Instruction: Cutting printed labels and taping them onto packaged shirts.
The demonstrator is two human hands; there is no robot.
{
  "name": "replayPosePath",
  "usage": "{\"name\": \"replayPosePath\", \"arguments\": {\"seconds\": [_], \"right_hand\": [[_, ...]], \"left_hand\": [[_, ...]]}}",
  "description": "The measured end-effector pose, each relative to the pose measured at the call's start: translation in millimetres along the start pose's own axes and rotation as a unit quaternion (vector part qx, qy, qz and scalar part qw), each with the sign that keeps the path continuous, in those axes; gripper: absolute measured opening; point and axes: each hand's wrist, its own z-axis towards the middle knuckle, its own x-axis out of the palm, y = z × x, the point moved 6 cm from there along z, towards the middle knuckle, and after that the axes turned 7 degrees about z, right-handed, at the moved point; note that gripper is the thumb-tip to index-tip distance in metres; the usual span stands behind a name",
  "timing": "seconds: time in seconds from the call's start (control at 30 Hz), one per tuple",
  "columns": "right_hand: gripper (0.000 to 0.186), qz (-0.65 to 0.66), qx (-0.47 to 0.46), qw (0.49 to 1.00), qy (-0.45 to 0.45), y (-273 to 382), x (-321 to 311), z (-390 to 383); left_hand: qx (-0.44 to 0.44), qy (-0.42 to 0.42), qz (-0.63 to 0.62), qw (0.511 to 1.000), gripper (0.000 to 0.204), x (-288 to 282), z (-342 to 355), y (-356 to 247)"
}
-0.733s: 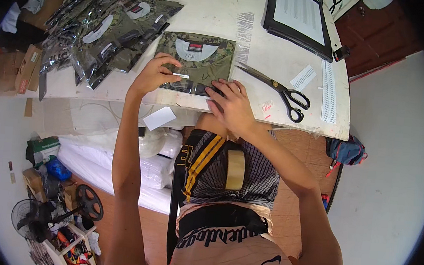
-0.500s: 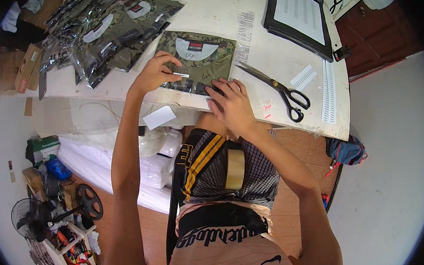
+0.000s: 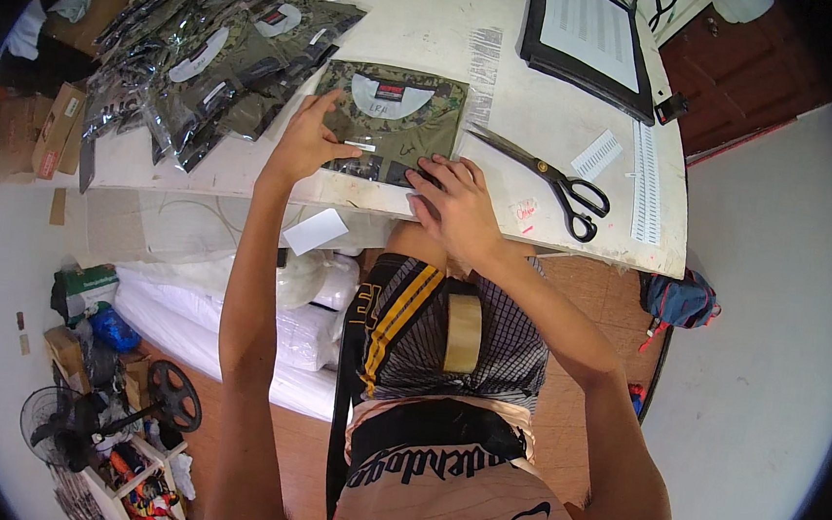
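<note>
A folded camouflage shirt point(image 3: 402, 134) in a clear plastic bag lies at the table's front edge, its pale neckline facing away from me. On its lower left part sits a small white label strip point(image 3: 360, 146). My left hand point(image 3: 303, 144) is at the bag's left side, thumb tip against the label strip and fingers spread apart near the bag's edge. Across the lower right corner of the bag, my right hand point(image 3: 455, 200) lies with its fingers stretched out. Neither hand grips anything visible.
Black-handled scissors point(image 3: 559, 183) lie to the right, beside strips of white labels point(image 3: 645, 180). Several bagged shirts point(image 3: 210, 78) are heaped at the left. A black clipboard-like holder point(image 3: 590, 39) with a printed sheet lies at the back right. A tape roll point(image 3: 463, 334) rests on my lap.
The fingers of my left hand have moved off the shirt toward the bag's left edge and spread wider. My right hand has stayed in nearly the same place.
</note>
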Motion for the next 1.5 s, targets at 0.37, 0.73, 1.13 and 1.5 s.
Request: {"name": "replayPosePath", "arguments": {"seconds": [0.37, 0.73, 1.13, 1.5], "right_hand": [[0.04, 0.026, -0.041, 0.999, 0.001, 16, 7, 43], [0.072, -0.132, -0.023, 0.991, 0.017, 9, 35, 70], [0.073, -0.064, -0.08, 0.993, 0.066, -3, 30, 56], [0.041, -0.031, -0.053, 0.998, 0.027, 5, 18, 52]], "left_hand": [[0.03, -0.084, 0.017, 0.996, 0.076, -4, -28, 15], [0.051, -0.121, 0.004, 0.991, 0.069, -1, -52, 17], [0.052, -0.162, 0.278, 0.946, 0.062, 47, -89, -16], [-0.241, -0.199, -0.655, 0.689, 0.049, 96, -108, -26]]}}
